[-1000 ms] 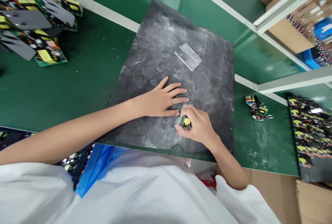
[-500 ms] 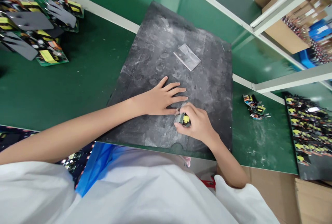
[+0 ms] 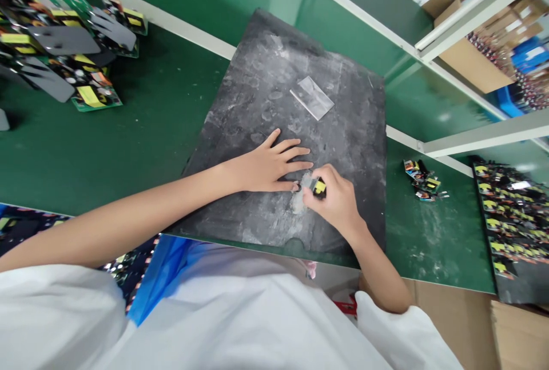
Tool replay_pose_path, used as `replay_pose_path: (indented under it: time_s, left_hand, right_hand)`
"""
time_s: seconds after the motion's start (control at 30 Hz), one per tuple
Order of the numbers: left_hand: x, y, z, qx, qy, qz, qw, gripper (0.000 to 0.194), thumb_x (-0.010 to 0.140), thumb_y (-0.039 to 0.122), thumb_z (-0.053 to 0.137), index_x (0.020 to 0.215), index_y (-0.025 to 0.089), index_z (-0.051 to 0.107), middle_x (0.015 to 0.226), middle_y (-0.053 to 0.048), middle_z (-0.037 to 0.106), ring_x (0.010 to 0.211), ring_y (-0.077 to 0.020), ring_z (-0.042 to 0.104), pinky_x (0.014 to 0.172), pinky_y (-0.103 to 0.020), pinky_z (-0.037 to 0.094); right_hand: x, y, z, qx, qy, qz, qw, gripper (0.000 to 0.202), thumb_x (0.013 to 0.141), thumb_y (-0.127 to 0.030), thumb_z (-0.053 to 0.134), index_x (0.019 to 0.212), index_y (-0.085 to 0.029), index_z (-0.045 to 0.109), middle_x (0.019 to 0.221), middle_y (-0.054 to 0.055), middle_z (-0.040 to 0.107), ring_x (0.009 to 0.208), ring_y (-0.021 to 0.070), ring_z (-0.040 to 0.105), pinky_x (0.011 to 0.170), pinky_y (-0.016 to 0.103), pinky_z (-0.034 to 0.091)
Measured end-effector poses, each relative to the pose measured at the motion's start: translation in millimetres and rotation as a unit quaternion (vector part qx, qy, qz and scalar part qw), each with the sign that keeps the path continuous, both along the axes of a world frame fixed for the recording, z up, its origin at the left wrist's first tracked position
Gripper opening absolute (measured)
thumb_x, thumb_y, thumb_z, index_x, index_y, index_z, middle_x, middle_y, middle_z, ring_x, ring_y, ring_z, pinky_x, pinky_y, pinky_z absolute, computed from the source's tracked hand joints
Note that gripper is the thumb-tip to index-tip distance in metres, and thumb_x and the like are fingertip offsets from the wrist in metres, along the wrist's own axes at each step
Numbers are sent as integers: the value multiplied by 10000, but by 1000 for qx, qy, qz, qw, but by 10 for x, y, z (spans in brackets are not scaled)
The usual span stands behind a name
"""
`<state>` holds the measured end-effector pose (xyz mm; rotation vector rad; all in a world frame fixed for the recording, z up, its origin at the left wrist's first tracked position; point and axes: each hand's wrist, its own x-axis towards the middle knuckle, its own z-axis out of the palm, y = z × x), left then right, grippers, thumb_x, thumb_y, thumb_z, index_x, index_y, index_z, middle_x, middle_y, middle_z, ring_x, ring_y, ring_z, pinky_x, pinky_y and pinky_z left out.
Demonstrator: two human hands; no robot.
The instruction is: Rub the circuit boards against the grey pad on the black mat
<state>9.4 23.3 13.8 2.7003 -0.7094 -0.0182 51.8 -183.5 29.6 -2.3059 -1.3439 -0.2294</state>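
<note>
Flat on the dark, scuffed board (image 3: pixel 253 90) lies my left hand (image 3: pixel 274 162), its fingers spread and nothing in them. To its right, my right hand (image 3: pixel 334 194) is closed round a small circuit board (image 3: pixel 319 187) with a yellow-wrapped part; the fingers cover much of it. A pale, worn patch (image 3: pixel 298 203) shows on the board between the two hands. Farther up lies a small clear plastic piece (image 3: pixel 312 98), apart from both hands.
Circuit boards with grey metal plates (image 3: pixel 64 40) are heaped at the upper left. A few small circuit boards (image 3: pixel 424 180) lie on the green table (image 3: pixel 422 238) at the right. Beyond them, a black tray (image 3: pixel 523 278) holds rows of boards. A white frame post (image 3: pixel 484 130) crosses the right side.
My right hand has slid right with the small circuit board, away from the left fingertips, uncovering the pale patch. My left hand stays spread in place. The view has shifted slightly.
</note>
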Motion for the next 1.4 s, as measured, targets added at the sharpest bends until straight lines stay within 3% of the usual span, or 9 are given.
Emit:
replay_pose_path:
  time_s: [0.2, 0.37, 0.53, 0.73, 0.9, 1.07, 1.23, 1.4]
  left_hand:
    - [-3, 6, 1, 8, 0, -4, 1000, 537, 925, 500, 389, 1413, 276, 376, 1505, -74, 318, 1409, -312, 202, 1105, -628, 64]
    - [-11, 11, 15, 2, -2, -2, 1000, 536, 920, 505, 396, 1405, 277, 390, 1496, -80, 334, 1403, -315, 220, 1103, -631, 76]
    - [-11, 13, 15, -3, -7, -7, 1000, 525, 918, 470, 424, 1407, 283, 387, 1497, -78, 334, 1402, -322, 226, 1103, -637, 85]
    - [-16, 19, -3, -5, -10, -7, 1000, 535, 923, 506, 391, 1408, 280, 387, 1493, -83, 339, 1401, -325, 226, 1100, -643, 76]
    - [-18, 21, -3, -5, -4, -10, 1000, 531, 925, 492, 396, 1416, 292, 369, 1502, -76, 323, 1406, -323, 211, 1103, -638, 72]
    - [-10, 16, 13, 2, -4, -7, 1000, 533, 923, 508, 385, 1407, 284, 387, 1496, -81, 331, 1403, -317, 217, 1107, -626, 67]
    - [-7, 19, 4, -2, -5, -8, 1000, 521, 922, 484, 404, 1408, 297, 381, 1496, -73, 331, 1405, -314, 214, 1107, -629, 69]
    - [-9, 21, -12, -10, -14, -5, 1000, 531, 913, 499, 418, 1401, 291, 396, 1486, -80, 350, 1400, -321, 228, 1105, -633, 70]
  right_hand:
    - [-43, -2, -17, 5, -2, 94, 996, 132, 776, -311, 524, 838, -218, 453, 734, -4, 569, 625, 138, 549, 556, 245, 411]
    - [-65, -1, -11, 10, -4, 20, 1000, 136, 786, -324, 523, 835, -216, 456, 723, -3, 560, 601, 134, 542, 548, 244, 414]
    - [-137, 23, -10, 6, -34, 109, 993, 140, 779, -336, 518, 821, -216, 460, 689, 1, 570, 600, 147, 548, 536, 257, 407]
    - [-40, -4, -17, 9, -28, 16, 999, 124, 805, -321, 517, 838, -213, 467, 700, 0, 554, 591, 135, 538, 533, 244, 396]
    - [-75, -5, -3, -12, -73, 117, 990, 164, 795, -354, 516, 838, -200, 482, 705, 14, 573, 579, 148, 533, 523, 264, 390]
    - [-32, -20, 10, -8, -48, 19, 999, 137, 821, -336, 515, 840, -205, 479, 707, 6, 556, 597, 140, 536, 527, 249, 385]
    - [-117, -9, 17, -21, -56, 132, 989, 167, 795, -363, 514, 825, -200, 491, 708, 15, 570, 597, 152, 541, 531, 265, 393]
    - [-83, -13, 14, -6, -24, 28, 999, 148, 804, -340, 527, 847, -203, 492, 731, 15, 561, 611, 144, 543, 537, 250, 395]
